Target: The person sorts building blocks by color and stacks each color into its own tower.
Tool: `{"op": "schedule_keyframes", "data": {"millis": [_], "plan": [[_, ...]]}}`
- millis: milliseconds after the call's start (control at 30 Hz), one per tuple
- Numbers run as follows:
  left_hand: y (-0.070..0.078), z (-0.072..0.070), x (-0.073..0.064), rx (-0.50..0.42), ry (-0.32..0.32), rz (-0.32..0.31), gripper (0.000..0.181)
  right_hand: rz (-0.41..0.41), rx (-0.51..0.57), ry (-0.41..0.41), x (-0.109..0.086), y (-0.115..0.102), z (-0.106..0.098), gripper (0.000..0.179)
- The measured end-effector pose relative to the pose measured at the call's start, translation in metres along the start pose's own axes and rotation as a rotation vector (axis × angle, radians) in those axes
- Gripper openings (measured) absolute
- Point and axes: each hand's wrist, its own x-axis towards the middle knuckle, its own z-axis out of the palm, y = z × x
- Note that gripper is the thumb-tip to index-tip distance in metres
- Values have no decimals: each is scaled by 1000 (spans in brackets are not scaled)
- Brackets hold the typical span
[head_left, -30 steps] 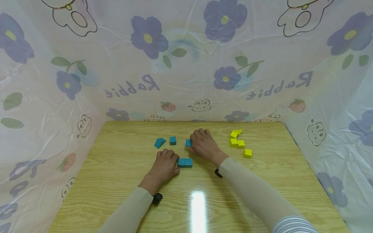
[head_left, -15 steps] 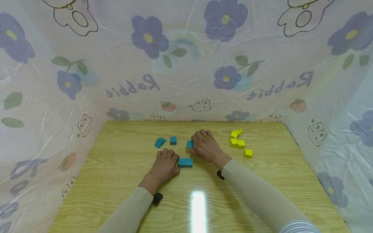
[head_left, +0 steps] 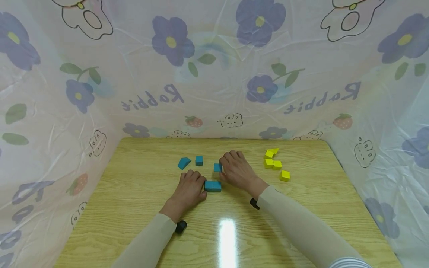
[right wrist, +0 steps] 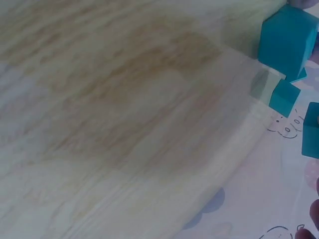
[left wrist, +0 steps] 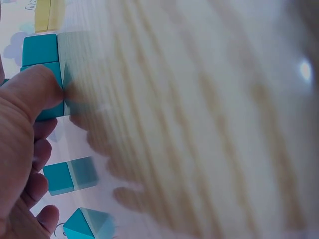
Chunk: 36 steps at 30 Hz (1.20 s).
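Note:
Two blue cubes stand side by side near the table's middle. My left hand [head_left: 190, 189] holds the left cube [head_left: 209, 186]; in the left wrist view its thumb [left wrist: 42, 87] lies across that cube [left wrist: 59, 102]. The right cube [head_left: 217, 186] sits flush against it. Just beyond the pair, my right hand [head_left: 237, 170] pinches another blue block [head_left: 217, 167], whose right side is hidden by the fingers. This block [right wrist: 311, 132] also shows at the right edge of the right wrist view.
Farther back left lie a single blue cube [head_left: 199, 160] and an angled blue block [head_left: 184, 163]. Several yellow blocks [head_left: 269, 163] are grouped at the right, with one yellow cube [head_left: 285, 175] nearer. A patterned curtain [head_left: 214, 74] encloses the wooden table [head_left: 134, 223].
My right hand has brought its blue block slightly nearer, toward the pair of cubes. The left hand has stayed in place at the left cube.

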Motion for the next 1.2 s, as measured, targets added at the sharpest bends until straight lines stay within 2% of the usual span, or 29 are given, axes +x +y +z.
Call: {"op": "schedule_keyframes", "data": {"millis": [400,633,933,1200], "plan": [[1,-4,1,0,-18,-2,36,-38,55,4,-5,-9,-5,36],[1,-5,1,15,-12,6,36,-43,105,-49,-6,-18,-10,37],[0,-5,1,9,-12,4,36,-61,143,-41,-8,-26,-8,33],[2,-6,0,-5,-9,-4,32,-58,168,-67,-6,-34,-7,32]]}}
